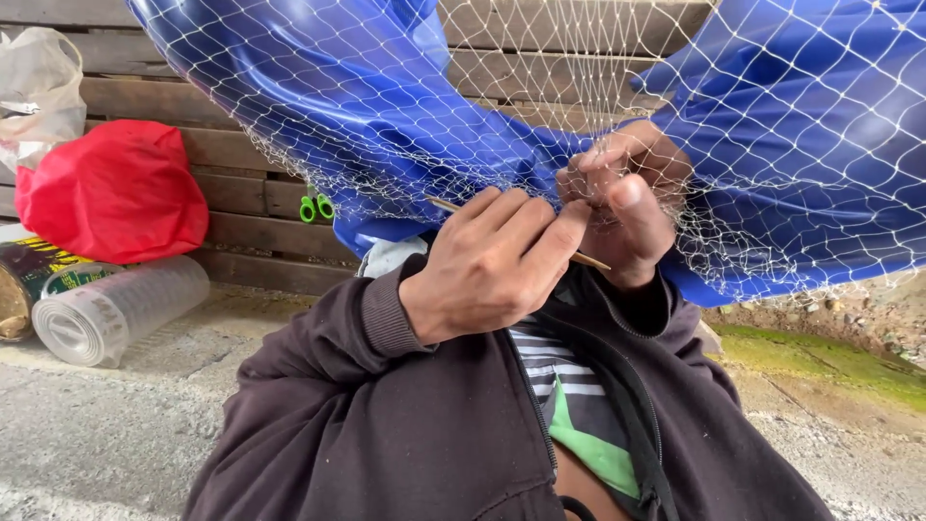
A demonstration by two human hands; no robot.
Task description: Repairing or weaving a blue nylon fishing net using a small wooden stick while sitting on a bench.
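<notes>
A fine white fishing net [772, 145] hangs across the top of the view, draped over blue plastic sheeting [318, 87]. My left hand [492, 265], coming out of a dark jacket sleeve, is closed around a thin wooden netting needle [590, 261] whose tips stick out on both sides of the fingers. Just right of it, my right hand [632, 198] pinches a bunch of net mesh between thumb and fingers. The two hands touch at the fingertips. The dark open jacket [386, 434] fills the lower view.
A wall of wooden planks [241, 193] runs behind, with green-handled scissors [315, 207] resting on it. At the left lie a red plastic bag [116, 188], a white bag [39, 92], a tin can [24, 280] and stacked clear tubs [116, 309]. Concrete floor [96, 434]; mossy patch [830, 362] at right.
</notes>
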